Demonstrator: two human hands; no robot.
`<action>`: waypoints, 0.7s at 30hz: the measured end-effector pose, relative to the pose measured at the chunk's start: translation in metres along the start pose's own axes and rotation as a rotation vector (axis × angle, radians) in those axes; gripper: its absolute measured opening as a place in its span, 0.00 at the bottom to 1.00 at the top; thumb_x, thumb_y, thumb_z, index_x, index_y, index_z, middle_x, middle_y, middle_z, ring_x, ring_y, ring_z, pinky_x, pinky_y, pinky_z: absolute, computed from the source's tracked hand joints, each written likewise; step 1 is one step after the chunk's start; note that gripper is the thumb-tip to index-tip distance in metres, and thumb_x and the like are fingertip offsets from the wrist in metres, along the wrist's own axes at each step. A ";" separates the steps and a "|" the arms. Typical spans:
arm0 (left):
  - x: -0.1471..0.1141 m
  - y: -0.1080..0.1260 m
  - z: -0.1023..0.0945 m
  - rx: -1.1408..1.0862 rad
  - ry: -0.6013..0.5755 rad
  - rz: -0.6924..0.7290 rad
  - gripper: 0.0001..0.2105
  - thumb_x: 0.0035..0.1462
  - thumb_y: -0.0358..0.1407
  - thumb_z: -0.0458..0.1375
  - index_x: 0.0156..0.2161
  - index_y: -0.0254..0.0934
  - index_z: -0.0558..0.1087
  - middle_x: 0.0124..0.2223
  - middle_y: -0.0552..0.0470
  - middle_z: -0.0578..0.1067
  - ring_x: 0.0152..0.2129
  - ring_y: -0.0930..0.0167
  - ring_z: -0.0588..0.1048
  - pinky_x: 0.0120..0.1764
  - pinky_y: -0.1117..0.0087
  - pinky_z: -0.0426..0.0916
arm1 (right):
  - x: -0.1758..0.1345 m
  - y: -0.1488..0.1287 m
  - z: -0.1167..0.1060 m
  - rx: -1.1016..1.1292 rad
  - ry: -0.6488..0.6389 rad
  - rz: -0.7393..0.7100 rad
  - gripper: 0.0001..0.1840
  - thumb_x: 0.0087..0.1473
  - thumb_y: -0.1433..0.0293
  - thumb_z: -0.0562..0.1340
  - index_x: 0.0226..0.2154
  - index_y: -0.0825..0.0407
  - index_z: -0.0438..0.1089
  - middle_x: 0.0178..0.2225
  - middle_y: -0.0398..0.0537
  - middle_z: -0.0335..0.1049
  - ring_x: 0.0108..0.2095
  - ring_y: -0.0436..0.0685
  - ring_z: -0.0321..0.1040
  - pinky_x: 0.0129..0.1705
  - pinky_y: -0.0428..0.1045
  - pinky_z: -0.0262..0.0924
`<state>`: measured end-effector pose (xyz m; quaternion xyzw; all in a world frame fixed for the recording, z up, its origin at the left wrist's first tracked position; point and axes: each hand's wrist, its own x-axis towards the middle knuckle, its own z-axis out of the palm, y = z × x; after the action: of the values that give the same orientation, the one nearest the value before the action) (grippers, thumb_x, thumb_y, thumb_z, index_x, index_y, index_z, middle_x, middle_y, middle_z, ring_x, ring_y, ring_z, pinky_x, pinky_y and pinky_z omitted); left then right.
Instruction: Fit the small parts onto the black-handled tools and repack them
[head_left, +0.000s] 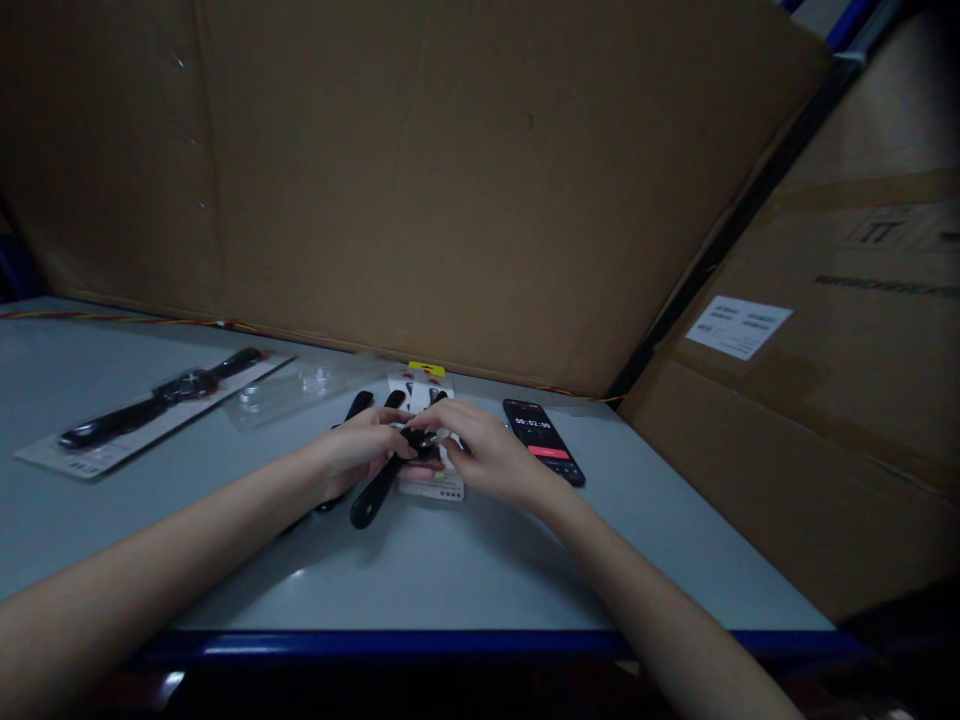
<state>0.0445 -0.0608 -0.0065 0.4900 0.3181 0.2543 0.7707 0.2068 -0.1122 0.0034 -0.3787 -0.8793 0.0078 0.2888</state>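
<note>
Between my two hands is a dark tool with a thick black handle (pixel 373 497) that points down toward the front of the table; its shiny metal middle is small and partly covered by fingers. My left hand (pixel 364 450) is closed around the tool, thumb on its middle part. From the other side, my right hand (pixel 480 445) has bent fingers pinched at the same metal part. A printed backing card (pixel 442 490) with a yellow top tab (pixel 427 369) lies beneath. Other black handles (pixel 358 404) stick out behind my left hand.
A similar black tool in a carded pack (pixel 191 388) lies at the left, beside a clear plastic shell (pixel 300 385). On the right a phone (pixel 544 440) shows a running-time display. Cardboard (pixel 420 180) stands behind, and a large carton (pixel 810 420) borders the right side.
</note>
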 end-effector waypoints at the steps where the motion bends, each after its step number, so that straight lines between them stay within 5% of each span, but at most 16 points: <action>1: 0.000 0.000 0.000 -0.005 0.014 0.001 0.29 0.36 0.16 0.56 0.48 0.26 0.59 0.37 0.43 0.74 0.33 0.64 0.76 0.40 0.64 0.69 | 0.000 0.000 0.000 0.003 0.015 0.008 0.18 0.47 0.83 0.52 0.40 0.51 0.61 0.40 0.47 0.65 0.42 0.52 0.60 0.43 0.50 0.56; 7: 0.001 -0.003 -0.003 -0.014 0.010 -0.009 0.31 0.36 0.16 0.55 0.51 0.27 0.57 0.36 0.44 0.74 0.31 0.65 0.76 0.40 0.64 0.70 | -0.001 0.004 0.002 -0.066 -0.013 0.088 0.05 0.52 0.74 0.55 0.33 0.52 0.65 0.33 0.47 0.65 0.35 0.52 0.62 0.36 0.48 0.57; 21: -0.002 -0.003 0.001 0.060 -0.063 -0.053 0.31 0.36 0.17 0.57 0.50 0.27 0.57 0.37 0.39 0.74 0.33 0.62 0.76 0.41 0.61 0.69 | 0.001 0.009 -0.001 -0.061 -0.145 -0.047 0.12 0.56 0.75 0.50 0.32 0.52 0.68 0.33 0.47 0.63 0.35 0.50 0.60 0.37 0.47 0.55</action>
<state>0.0442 -0.0646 -0.0083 0.5119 0.3141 0.2089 0.7718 0.2131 -0.1053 0.0020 -0.3651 -0.9063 0.0018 0.2129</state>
